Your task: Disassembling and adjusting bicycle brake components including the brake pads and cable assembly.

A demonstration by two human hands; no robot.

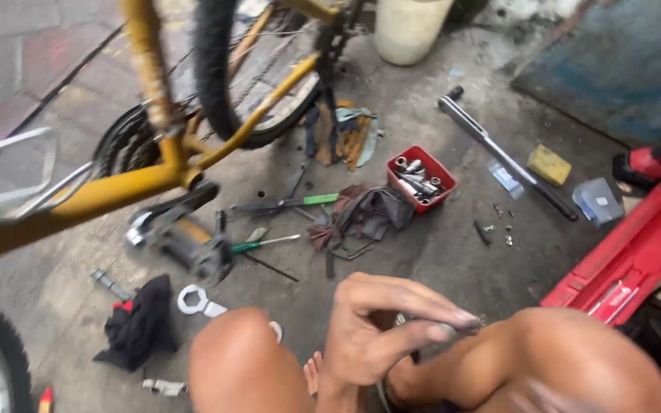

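While I crouched on the floor point(437, 260) | left hand point(380, 333) pinched shut on a small grey part point(441, 330) between my knees | right hand unseen | risk: loose pinch could drop it among scattered screws point(499, 229).

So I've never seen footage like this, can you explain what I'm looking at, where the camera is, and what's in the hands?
The camera sits on a person's head and looks down, so you see their bare knees and hands. The left hand pinches a small grey part that is too blurred to identify; the right hand is mostly hidden behind it. Ahead stands a yellow bicycle frame. On the concrete floor lie a red tray of sockets, a long metal bar, green-handled tools, dark rags, a flat wrench and a red toolbox lid.
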